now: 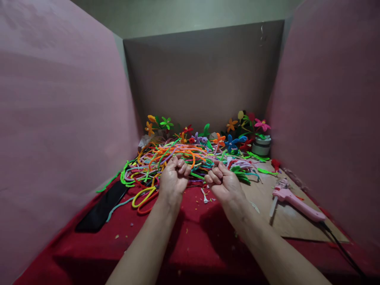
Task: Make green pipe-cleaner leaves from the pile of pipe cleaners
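Observation:
My left hand (175, 176) is closed, fingers curled in and thumb up, in front of a heap of pipe cleaners (175, 152) in many colours. Level with it, my right hand (222, 178) is closed too, its fingers folded toward the thumb. A gap lies between the two hands. Whatever they pinch, if anything, does not stand out from the coloured strands behind. Below them on the red cloth (190, 237) lies a small white piece (204, 196) among scraps. A yellow pipe cleaner loop (144, 198) rests left of my left wrist.
A pink glue gun (299, 204) with its cord lies on a wooden board (293, 225) at right. A black phone (102, 208) lies at left. Pipe cleaner flowers, including a blue flower (232, 143), and a pale jar (261, 146) stand behind. Pink walls (65, 118) enclose the sides.

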